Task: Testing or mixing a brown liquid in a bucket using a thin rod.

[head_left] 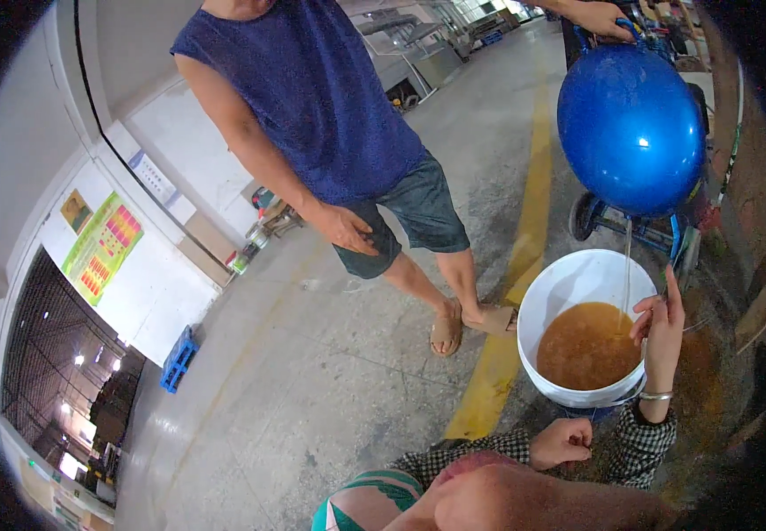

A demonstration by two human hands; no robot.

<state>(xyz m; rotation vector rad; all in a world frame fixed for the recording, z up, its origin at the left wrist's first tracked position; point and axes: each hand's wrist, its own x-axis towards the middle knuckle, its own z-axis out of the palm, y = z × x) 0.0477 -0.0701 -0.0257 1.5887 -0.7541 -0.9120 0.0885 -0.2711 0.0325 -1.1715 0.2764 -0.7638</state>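
A white bucket stands on the floor at my right, partly filled with cloudy brown liquid. A thin stream runs down into it from beneath a shiny blue rounded tank. My right hand, a silver bangle at its wrist, is at the bucket's right rim near the stream. Its index finger points up, the others bend loosely, and it holds nothing. Whether it touches the rim I cannot tell. Below the bucket's near side, my left hand is closed with its fingers curled, with nothing visible in it.
The tank rests on a blue wheeled frame. Another person in a navy sleeveless top stands across from me, one hand on the frame's handle. A yellow stripe crosses the concrete floor. A blue pallet leans at the left wall.
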